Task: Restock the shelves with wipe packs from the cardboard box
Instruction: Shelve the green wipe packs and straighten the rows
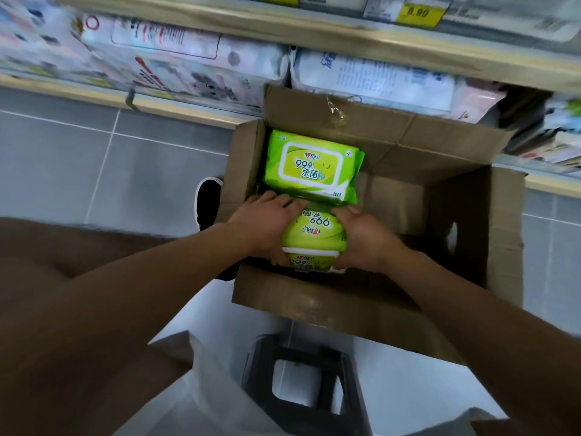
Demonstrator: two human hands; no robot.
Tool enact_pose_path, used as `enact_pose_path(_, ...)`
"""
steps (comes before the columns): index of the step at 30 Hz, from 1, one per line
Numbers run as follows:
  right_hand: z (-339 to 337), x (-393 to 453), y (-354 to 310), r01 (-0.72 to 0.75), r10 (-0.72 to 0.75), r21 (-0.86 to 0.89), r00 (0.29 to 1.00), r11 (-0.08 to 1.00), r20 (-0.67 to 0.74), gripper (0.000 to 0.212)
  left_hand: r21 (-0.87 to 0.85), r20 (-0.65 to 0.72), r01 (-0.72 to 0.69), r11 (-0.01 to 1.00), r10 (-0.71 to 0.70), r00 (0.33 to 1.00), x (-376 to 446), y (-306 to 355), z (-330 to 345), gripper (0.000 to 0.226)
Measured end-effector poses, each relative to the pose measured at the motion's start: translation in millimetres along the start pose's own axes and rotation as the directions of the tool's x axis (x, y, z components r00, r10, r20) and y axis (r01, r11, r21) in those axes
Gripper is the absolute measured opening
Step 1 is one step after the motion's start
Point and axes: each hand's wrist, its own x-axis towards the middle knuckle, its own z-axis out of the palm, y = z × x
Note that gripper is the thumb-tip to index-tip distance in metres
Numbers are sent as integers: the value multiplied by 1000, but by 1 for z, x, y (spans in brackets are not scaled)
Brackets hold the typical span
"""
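Both my hands, left (267, 225) and right (366, 239), curl fingers round stacked green plastic wipe packs (312, 239) inside the open brown cardboard box (408, 146); another pack (311, 166) lies at twelve o'clock.

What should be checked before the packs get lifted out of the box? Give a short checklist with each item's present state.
1. Left hand grips the near wipe packs: ok.
2. Right hand grips their other side: ok.
3. Cardboard box flaps open, way up clear: ok.
4. Far wipe pack apart from the held ones: cannot tell, their edges meet.
5. Free room on the shelf: cannot tell, blurred.
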Motion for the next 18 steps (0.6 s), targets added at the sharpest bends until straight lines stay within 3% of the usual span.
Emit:
enact_pose_path(4,-32,-6,-6,34,-33,9,992,999,-125,111,-85,-148,58,995,-71,986,-8,-2,-37,108)
enact_pose_path(6,-49,-5,-14,62,-60,-1,958,998,-281,111,-205,-234,102,973,-150,961,-17,-13,-52,109)
enact_pose_path(8,-65,-1,-21,70,-37,51,877,996,-479,107,-388,-328,140,911,-279,903,-29,-26,-63,106)
enact_pose_path(10,-74,5,-27,58,-5,78,832,995,-555,101,-584,-375,159,796,-438,817,-42,-38,-71,97)
enact_pose_path(14,-75,31,-38,27,-41,-39,899,999,-437,86,-771,-358,178,611,-647,673,-58,-65,-76,90)
enact_pose_path(18,-64,71,-46,-37,4,-107,957,994,-290,79,-825,-324,223,519,-758,566,-66,-97,-63,90)
